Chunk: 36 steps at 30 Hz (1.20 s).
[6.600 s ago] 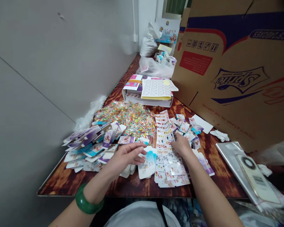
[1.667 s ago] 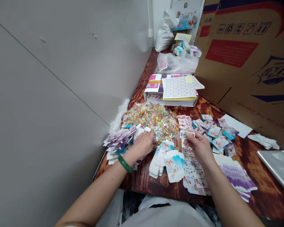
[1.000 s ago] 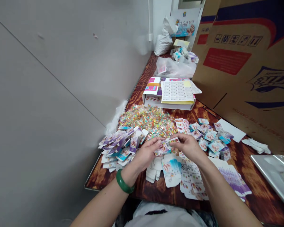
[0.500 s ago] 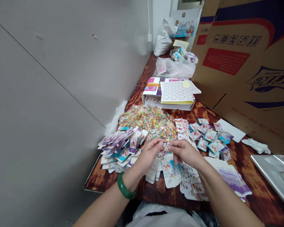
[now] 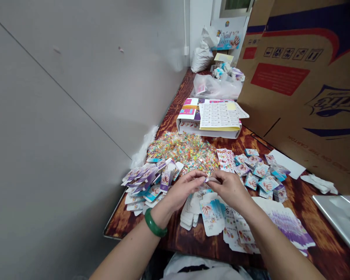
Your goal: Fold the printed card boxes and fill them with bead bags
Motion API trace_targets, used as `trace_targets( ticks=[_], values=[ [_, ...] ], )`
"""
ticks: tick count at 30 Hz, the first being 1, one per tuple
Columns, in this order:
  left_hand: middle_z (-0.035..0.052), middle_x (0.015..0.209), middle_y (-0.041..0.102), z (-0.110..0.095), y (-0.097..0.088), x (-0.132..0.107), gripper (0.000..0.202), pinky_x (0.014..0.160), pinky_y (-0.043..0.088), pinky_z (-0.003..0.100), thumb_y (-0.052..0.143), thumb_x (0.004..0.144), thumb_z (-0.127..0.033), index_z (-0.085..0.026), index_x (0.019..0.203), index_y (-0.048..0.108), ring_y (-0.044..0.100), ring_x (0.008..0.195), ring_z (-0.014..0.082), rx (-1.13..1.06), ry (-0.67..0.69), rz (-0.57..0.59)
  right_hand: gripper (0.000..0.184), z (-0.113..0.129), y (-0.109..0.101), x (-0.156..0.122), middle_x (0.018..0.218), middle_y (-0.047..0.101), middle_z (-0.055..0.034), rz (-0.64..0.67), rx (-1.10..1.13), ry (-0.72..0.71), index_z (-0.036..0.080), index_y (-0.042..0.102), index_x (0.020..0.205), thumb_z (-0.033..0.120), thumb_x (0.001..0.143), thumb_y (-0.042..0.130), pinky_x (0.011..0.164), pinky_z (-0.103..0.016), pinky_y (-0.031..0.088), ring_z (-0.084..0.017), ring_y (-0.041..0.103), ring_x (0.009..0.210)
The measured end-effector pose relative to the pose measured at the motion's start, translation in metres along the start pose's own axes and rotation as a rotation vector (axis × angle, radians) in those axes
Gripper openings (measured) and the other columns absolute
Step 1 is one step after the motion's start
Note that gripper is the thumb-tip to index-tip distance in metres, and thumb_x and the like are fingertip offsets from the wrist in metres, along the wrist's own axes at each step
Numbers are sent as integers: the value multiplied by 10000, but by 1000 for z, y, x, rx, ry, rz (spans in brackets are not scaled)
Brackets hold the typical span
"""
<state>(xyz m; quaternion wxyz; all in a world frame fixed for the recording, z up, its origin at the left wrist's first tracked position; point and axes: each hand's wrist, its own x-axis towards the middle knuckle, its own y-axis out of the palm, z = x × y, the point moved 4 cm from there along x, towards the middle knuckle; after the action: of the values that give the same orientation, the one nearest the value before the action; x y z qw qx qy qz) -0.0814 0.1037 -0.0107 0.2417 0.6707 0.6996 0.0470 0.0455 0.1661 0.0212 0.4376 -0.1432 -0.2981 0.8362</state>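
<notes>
My left hand (image 5: 184, 189) and my right hand (image 5: 231, 189) meet over the middle of the table. Between their fingertips is a small white-and-purple carton (image 5: 212, 179), mostly hidden by the fingers. A green bangle circles the left wrist. Just below the hands lie flat blue-and-white nail sticker cartons (image 5: 212, 216), overlapping one another. Printed sticker sheets (image 5: 236, 230) are spread beside them, under the right forearm. Left of the hands is a heap of purple and blue cartons (image 5: 147, 181). Beyond the fingers spreads a pile of small clear packets with colourful contents (image 5: 183, 149).
Several closed small boxes (image 5: 261, 170) are heaped at the right, above fanned purple-and-white cartons (image 5: 288, 223). A white box topped by printed sheets (image 5: 218, 116) stands farther back. A grey wall (image 5: 76, 155) borders the left; a large cardboard carton (image 5: 294, 105) rises at right.
The small carton has turned between my fingers, and a white part of it now shows. My right fingers have curled in closer around it. The view has shifted slightly.
</notes>
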Motion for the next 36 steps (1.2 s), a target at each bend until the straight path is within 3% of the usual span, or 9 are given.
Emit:
trace_targets(
  ticks=[4, 8, 11, 14, 17, 21, 26, 32, 36],
  values=[
    [49, 931, 618, -4, -3, 0, 248, 773, 414, 282, 667, 713, -299, -167, 922, 642, 563, 861, 153, 94, -136, 68, 209, 9, 0, -1, 513, 487, 28, 36, -116, -65, 187, 463, 525, 194, 724, 525, 480, -214, 267, -105, 426, 502],
    [25, 794, 615, -4, -1, 2, 180, 714, 416, 271, 669, 656, -230, -156, 817, 635, 562, 743, 130, 112, -150, 2, 152, 6, 2, 0, 539, 514, 17, 21, -117, -57, 186, 503, 543, 142, 685, 537, 502, -223, 283, -118, 450, 534],
    [18, 731, 601, -3, 0, 5, 128, 677, 424, 272, 639, 635, -196, -145, 750, 615, 557, 685, 127, 64, -97, -70, 42, -2, 2, 1, 599, 562, 9, 76, 184, 30, 185, 587, 646, 199, 685, 583, 507, -228, 339, -123, 484, 551],
    [14, 720, 595, -3, 0, 6, 121, 702, 444, 302, 639, 636, -198, -144, 738, 602, 572, 681, 135, -53, -62, -91, 196, -13, 5, 1, 675, 611, -3, 202, 653, 179, 172, 631, 837, 286, 678, 646, 531, -239, 420, -121, 539, 564],
    [10, 721, 599, -2, 1, 5, 145, 719, 455, 313, 681, 626, -204, -145, 733, 604, 581, 682, 134, -104, -53, -86, 294, -23, 9, 1, 638, 595, 17, 224, 880, 277, 174, 631, 862, 293, 611, 727, 474, -213, 415, -90, 516, 492],
    [36, 801, 630, 1, 0, 6, 216, 677, 462, 283, 716, 654, -291, -152, 797, 633, 595, 721, 145, -72, -62, -98, 223, -29, 13, 1, 599, 573, 17, 22, 804, 197, 180, 640, 755, 322, 615, 740, 386, -202, 375, -78, 460, 422],
    [24, 808, 622, 5, -5, 6, 281, 616, 477, 247, 698, 690, -388, -183, 878, 658, 578, 700, 121, -50, -122, -144, 150, -25, 13, -4, 916, 643, -70, -95, 545, -32, 197, 695, 774, 332, 713, 675, 497, -255, 470, -122, 551, 585],
    [65, 958, 644, 10, -4, 2, 323, 688, 489, 251, 736, 668, -300, -172, 957, 668, 603, 827, 153, -63, -110, -48, 204, -23, 13, -4, 542, 558, 15, -98, 615, 82, 181, 651, 682, 371, 652, 719, 410, -217, 364, -95, 451, 446],
    [78, 963, 663, 10, -3, 1, 325, 728, 488, 266, 734, 672, -277, -170, 974, 675, 614, 835, 161, -81, -99, -24, 220, -18, 12, -3, 487, 514, 25, -97, 597, 91, 176, 640, 658, 388, 676, 698, 395, -220, 337, -94, 428, 413]
  ],
)
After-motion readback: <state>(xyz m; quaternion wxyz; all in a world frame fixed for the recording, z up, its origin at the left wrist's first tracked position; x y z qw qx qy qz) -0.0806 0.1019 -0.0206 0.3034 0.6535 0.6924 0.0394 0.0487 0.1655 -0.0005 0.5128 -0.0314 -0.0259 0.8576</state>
